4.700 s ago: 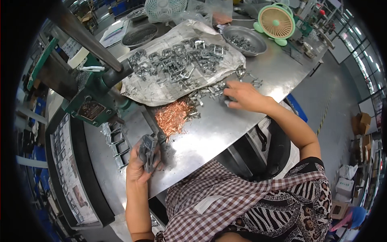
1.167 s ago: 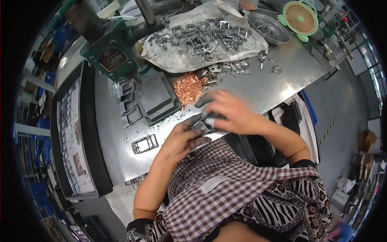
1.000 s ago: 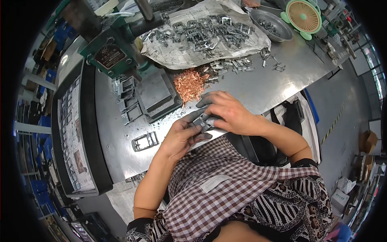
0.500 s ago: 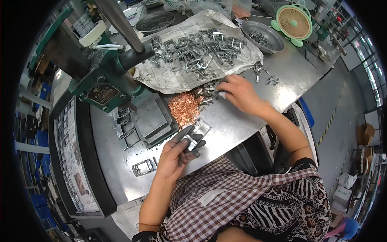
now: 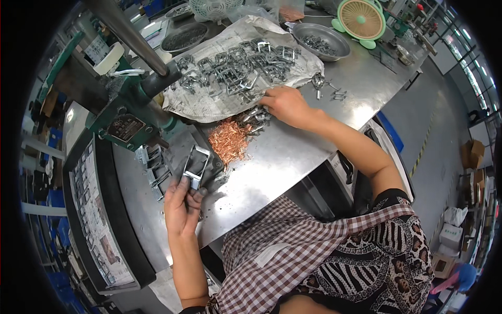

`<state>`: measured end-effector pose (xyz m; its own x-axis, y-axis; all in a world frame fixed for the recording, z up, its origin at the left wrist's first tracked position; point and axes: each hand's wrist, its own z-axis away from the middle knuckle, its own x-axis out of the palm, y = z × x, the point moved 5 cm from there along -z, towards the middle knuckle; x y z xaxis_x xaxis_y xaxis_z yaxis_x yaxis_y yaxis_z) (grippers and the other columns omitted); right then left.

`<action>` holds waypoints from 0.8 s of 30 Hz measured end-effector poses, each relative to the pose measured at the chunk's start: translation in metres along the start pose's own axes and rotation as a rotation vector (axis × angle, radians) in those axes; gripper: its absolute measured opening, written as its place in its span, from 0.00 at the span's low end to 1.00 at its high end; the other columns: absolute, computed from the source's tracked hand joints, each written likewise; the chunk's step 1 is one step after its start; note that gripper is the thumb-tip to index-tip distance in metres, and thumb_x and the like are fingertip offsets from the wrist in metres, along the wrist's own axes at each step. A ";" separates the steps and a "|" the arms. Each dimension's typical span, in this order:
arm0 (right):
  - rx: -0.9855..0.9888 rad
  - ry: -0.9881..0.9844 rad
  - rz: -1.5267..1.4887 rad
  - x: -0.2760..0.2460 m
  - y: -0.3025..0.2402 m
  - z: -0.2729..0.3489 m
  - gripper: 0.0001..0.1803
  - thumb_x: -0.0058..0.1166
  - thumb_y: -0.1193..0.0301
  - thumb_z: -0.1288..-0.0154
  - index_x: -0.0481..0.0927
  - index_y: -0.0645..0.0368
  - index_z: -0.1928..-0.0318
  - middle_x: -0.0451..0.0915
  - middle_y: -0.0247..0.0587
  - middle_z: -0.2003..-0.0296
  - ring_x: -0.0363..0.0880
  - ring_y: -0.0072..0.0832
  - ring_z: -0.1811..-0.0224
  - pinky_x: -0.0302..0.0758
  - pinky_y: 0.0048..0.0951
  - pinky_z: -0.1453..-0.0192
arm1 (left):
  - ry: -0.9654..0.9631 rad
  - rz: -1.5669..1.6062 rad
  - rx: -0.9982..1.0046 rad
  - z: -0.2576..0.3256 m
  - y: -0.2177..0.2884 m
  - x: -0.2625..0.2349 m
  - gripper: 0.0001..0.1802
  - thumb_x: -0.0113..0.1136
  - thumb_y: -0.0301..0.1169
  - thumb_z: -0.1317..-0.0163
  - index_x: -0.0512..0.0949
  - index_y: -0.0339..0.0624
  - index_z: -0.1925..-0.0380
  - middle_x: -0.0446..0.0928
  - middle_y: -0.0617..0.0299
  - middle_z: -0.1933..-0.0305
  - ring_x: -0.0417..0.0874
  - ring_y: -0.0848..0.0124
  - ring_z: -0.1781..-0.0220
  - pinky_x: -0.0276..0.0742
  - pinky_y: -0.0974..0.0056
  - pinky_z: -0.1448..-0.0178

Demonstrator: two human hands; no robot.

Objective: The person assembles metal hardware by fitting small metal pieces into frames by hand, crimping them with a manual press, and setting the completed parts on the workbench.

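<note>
My left hand pinches a silver rectangular buckle frame by its lower end, holding it upright beside the press's flat steel block, which it partly hides. My right hand reaches to a pile of small grey metal parts at the newspaper's near edge. Its fingers are curled down together; what they hold, if anything, is hidden. Just left of that pile lies a heap of short copper-coloured pins. More buckle frames lie on the table to the left of my left hand.
A green press stands at the left. Many silver buckles lie heaped on newspaper. Metal bowls of small parts and a green-rimmed fan stand behind. A black-framed tray of buckles sits left.
My left hand has moved left with the buckle frame and turned it upright. My right hand has shifted slightly left and farther over the small metal parts. The whole view has shifted a little.
</note>
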<state>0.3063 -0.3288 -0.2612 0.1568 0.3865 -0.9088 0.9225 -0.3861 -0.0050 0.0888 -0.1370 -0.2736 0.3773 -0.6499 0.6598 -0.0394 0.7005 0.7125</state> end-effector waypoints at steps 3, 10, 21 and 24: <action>0.136 -0.027 -0.103 -0.007 0.003 0.004 0.10 0.51 0.75 0.52 0.78 0.55 0.65 0.72 0.39 0.73 0.74 0.38 0.66 0.71 0.38 0.61 | -0.058 -0.039 -0.043 0.006 -0.007 0.004 0.19 0.45 0.25 0.38 0.62 0.31 0.46 0.75 0.50 0.53 0.80 0.59 0.55 0.79 0.64 0.59; -0.050 0.017 -0.069 -0.004 -0.024 -0.004 0.12 0.53 0.76 0.54 0.79 0.56 0.65 0.70 0.40 0.71 0.72 0.36 0.64 0.71 0.35 0.61 | -0.074 -0.093 -0.128 0.012 -0.028 0.016 0.17 0.46 0.25 0.38 0.65 0.32 0.49 0.76 0.46 0.57 0.80 0.56 0.58 0.81 0.60 0.58; 0.067 -0.235 0.048 -0.037 -0.033 0.048 0.12 0.52 0.72 0.50 0.74 0.56 0.62 0.72 0.42 0.70 0.74 0.40 0.66 0.71 0.37 0.64 | -0.065 -0.076 -0.134 0.013 -0.028 0.016 0.17 0.44 0.24 0.38 0.65 0.32 0.49 0.76 0.47 0.57 0.80 0.56 0.57 0.80 0.62 0.60; 0.127 -0.316 -0.139 -0.032 -0.033 0.064 0.13 0.52 0.71 0.49 0.73 0.56 0.60 0.73 0.41 0.67 0.75 0.40 0.63 0.72 0.36 0.60 | -0.116 -0.100 -0.213 0.005 -0.041 0.018 0.18 0.43 0.26 0.36 0.63 0.31 0.47 0.75 0.48 0.55 0.79 0.58 0.55 0.79 0.63 0.59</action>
<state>0.2484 -0.3823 -0.2585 -0.1018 0.1729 -0.9797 0.8730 -0.4566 -0.1713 0.0927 -0.1789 -0.2897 0.2606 -0.7398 0.6203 0.1931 0.6695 0.7173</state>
